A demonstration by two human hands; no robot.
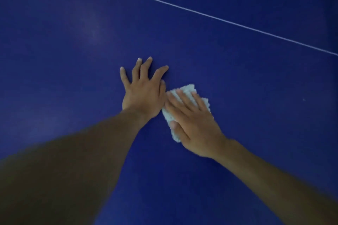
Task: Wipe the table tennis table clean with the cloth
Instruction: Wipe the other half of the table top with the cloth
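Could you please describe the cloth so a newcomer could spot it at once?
On the blue table, below the thin white line, the right hand presses flat beside the left hand. Under it lies the cloth, the only pale, nubbly thing there.

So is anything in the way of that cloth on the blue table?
Only the left hand, flat on the table right beside the left edge of the cloth. The right hand presses straight on the cloth; toward the white line nothing visible blocks it.
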